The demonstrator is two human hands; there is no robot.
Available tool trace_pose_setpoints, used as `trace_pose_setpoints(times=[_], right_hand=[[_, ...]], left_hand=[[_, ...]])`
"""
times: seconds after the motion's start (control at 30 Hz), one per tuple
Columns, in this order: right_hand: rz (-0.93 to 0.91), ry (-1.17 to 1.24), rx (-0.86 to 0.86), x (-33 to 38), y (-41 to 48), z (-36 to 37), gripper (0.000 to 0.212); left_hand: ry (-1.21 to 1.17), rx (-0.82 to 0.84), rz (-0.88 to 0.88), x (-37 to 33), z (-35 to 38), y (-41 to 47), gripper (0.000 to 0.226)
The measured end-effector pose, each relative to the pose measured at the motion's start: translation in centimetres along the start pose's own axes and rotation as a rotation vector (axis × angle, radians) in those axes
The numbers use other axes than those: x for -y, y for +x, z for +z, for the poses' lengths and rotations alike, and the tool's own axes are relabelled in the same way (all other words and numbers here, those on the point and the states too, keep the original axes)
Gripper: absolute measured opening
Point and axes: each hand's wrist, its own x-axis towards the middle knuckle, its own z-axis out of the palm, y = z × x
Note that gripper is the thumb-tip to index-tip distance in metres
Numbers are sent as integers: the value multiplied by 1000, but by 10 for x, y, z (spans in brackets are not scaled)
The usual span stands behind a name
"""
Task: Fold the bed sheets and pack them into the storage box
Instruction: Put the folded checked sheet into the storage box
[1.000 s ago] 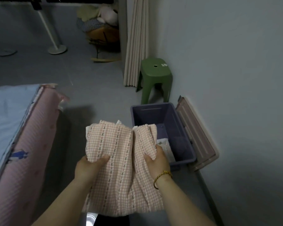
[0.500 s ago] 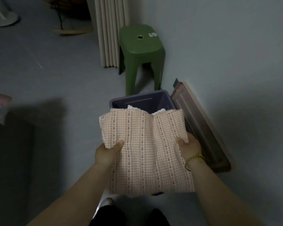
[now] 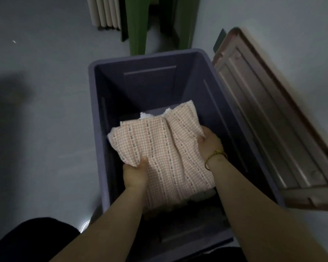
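A folded pink checked bed sheet (image 3: 159, 148) with dark patterned stripes lies low inside the purple storage box (image 3: 97, 129). My left hand (image 3: 135, 173) grips its near left edge, thumb on top. My right hand (image 3: 209, 143), with a gold bracelet at the wrist, holds the sheet's right side. Both forearms reach down into the box. Some white fabric (image 3: 146, 115) shows under the sheet's far edge; whether the sheet rests on it I cannot tell.
The box's brownish lid (image 3: 269, 118) leans against the wall at the right. A green plastic stool (image 3: 140, 25) stands just behind the box, beside a cream curtain (image 3: 106, 12). Grey floor spreads to the left. My dark-clothed knee (image 3: 32, 241) is at the bottom left.
I have moved up to the box and bent over it. The sheet, held above the box before, has gone down inside with both hands still on it.
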Motion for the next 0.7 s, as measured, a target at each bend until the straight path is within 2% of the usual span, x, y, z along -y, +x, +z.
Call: trace_pose_setpoints(times=[0.27,0.4,0.43,0.47,0.53,0.57,0.6,0.63,0.7], right_hand=[[185,-242,126,-72,29,32,43],[289,-353,164,-85,38,37,50],[285,-440,122,-87,39,40,54],[259,-532,56,-86,39,42,58],[142,-631,-68,-80,41,53,61],[62,-653,-77,-76,43,61,62],[-7,-689,-44,-72,43,71,63],[-53,-735,10,-73,47,81,62],[-37,-791,103,-83,53,96,60]], left_hand=[[193,12,-247,61,21,36,56],[195,-146,-224,69,26,43,73],[245,-202,-147,68,28,43,75],[345,-229,4,66,29,41,74],[595,-195,502,62,39,43,63],[730,-171,749,65,48,50,59],[865,-90,912,62,57,53,59],[1010,-19,968,63,66,63,61],[1282,91,926,62,75,82,66]])
